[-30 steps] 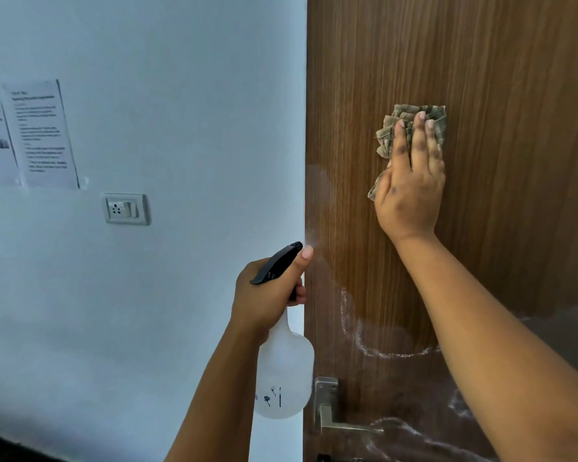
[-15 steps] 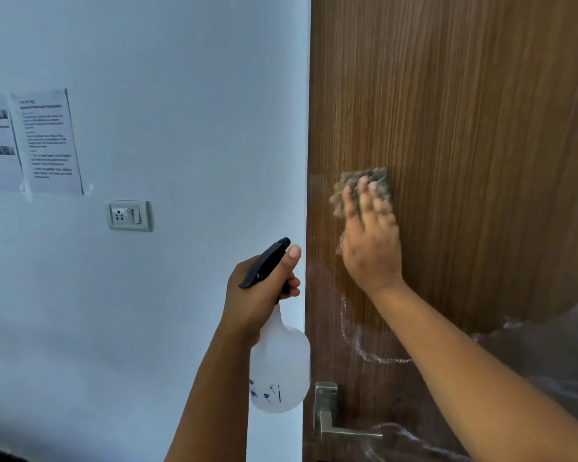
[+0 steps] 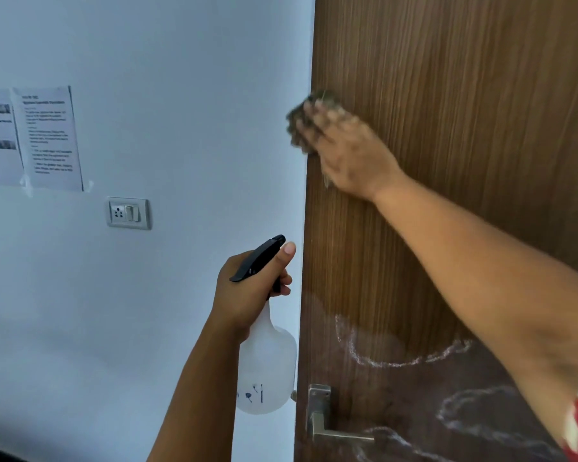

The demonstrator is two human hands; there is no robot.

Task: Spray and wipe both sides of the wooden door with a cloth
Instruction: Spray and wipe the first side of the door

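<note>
The brown wooden door (image 3: pixel 464 78) fills the right half of the view. My right hand (image 3: pixel 351 155) presses a crumpled grey-green cloth (image 3: pixel 299 123) flat against the door at its left edge, fingers stretched over it and blurred by motion. My left hand (image 3: pixel 247 295) grips the neck and black trigger head of a white spray bottle (image 3: pixel 267 371), held upright beside the door edge, lower down. Whitish wet streaks (image 3: pixel 397 361) curve across the lower part of the door.
A metal lever handle (image 3: pixel 327 428) sits low on the door near its left edge. On the white wall (image 3: pixel 181 95) to the left are a socket with switch (image 3: pixel 128 213) and taped printed sheets (image 3: pixel 47 138).
My right hand has swept the cloth from the middle of the door leftward to its left edge. The left hand keeps the bottle almost where it was.
</note>
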